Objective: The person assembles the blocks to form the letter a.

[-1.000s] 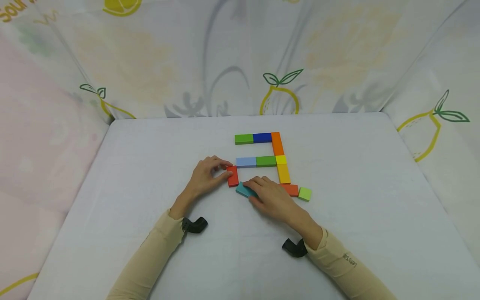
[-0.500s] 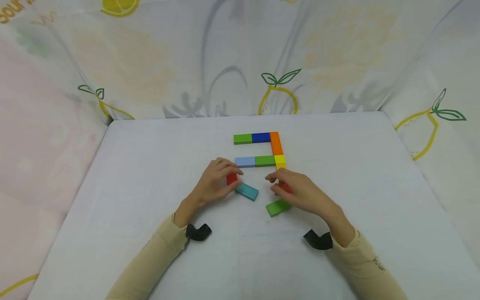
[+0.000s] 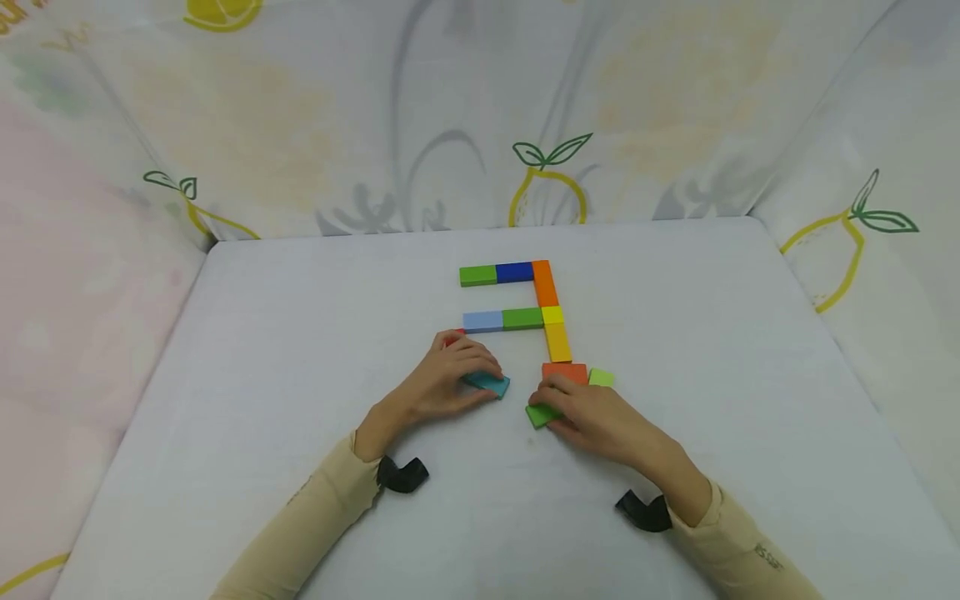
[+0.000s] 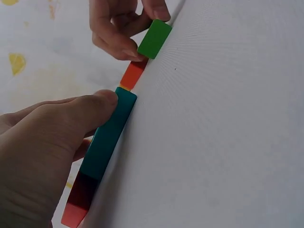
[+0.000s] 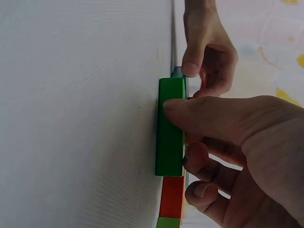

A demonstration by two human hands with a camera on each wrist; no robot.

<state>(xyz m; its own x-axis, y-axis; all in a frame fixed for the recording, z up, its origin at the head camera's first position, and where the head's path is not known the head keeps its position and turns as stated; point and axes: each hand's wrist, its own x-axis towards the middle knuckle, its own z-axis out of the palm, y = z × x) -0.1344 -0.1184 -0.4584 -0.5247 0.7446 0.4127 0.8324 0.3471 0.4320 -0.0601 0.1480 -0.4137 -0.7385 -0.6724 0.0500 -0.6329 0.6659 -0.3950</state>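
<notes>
With thumb and fingers, my left hand (image 3: 442, 379) pinches a teal block (image 3: 495, 385) by its long sides; in the left wrist view the thumb lies along that teal block (image 4: 108, 140). Partly under the same hand is a red block (image 3: 452, 334). My right hand (image 3: 600, 421) pinches a green block (image 3: 538, 416), which shows at full length in the right wrist view as a long green block (image 5: 170, 142). Just beyond those fingers lies an orange-red block (image 3: 564, 371), beside a lime cube (image 3: 602, 377).
Farther back on the white table (image 3: 300, 333), flat blocks form joined lines: green (image 3: 477, 276), dark blue (image 3: 514, 272), orange (image 3: 545, 283), yellow (image 3: 552, 315), amber (image 3: 558, 342), a second green (image 3: 522, 318) and light blue (image 3: 482, 322). A printed cloth backdrop (image 3: 300, 125) rises behind.
My left hand has moved from the red block onto the teal one. My right hand left the teal block, went right, and now pinches the green block near the orange-red one.
</notes>
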